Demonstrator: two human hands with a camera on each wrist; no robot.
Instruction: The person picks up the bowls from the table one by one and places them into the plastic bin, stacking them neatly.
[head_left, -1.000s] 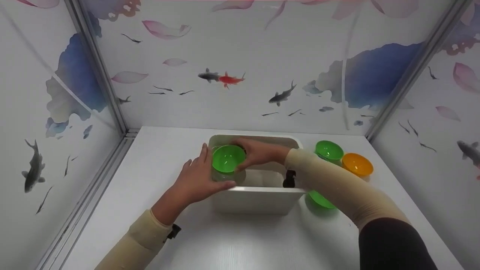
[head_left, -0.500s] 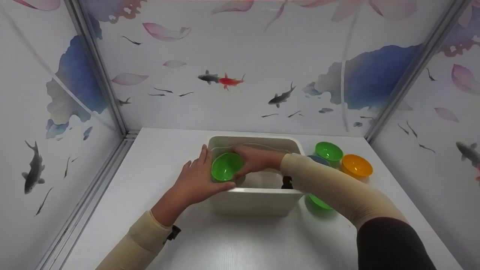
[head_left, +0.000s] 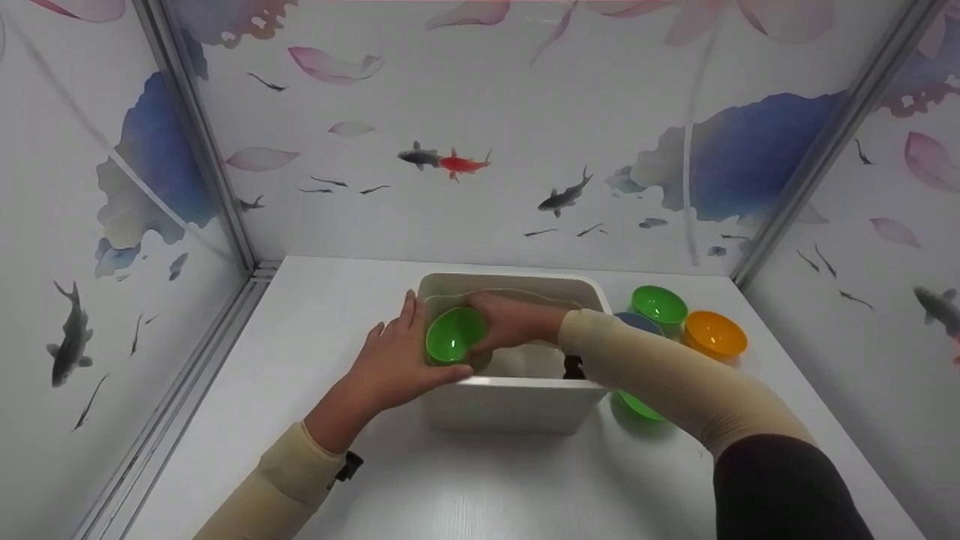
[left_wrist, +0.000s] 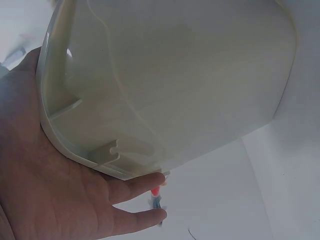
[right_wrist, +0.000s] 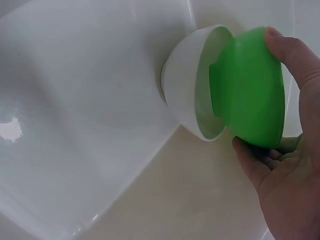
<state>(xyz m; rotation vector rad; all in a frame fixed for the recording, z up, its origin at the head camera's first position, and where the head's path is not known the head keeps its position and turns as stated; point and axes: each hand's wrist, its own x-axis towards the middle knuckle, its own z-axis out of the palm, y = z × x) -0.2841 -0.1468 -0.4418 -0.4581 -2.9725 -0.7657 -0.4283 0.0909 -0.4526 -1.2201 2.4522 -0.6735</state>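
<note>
Inside the white plastic bin [head_left: 517,406], my right hand [head_left: 504,319] grips a green bowl [head_left: 454,335] by its rim, thumb on one side and fingers on the other. The right wrist view shows that green bowl's base [right_wrist: 250,87] partly within the mouth of a white bowl [right_wrist: 181,80], which sits by the bin's wall. My left hand [head_left: 391,361] rests against the bin's near left corner, thumb along the front rim. From the left wrist view, its fingers [left_wrist: 137,185] lie nearly straight along the outside of the rim.
Right of the bin stand a green bowl [head_left: 658,304], an orange bowl [head_left: 715,334] and a blue bowl [head_left: 637,323] partly behind my right sleeve. Another green bowl [head_left: 639,406] is nearer, also partly covered. Printed panels [head_left: 480,217] enclose the white table [head_left: 315,300].
My right hand has lowered the green bowl deeper into the bin's left end and tilted it. My left hand has stayed at the corner. The blue bowl has come into sight.
</note>
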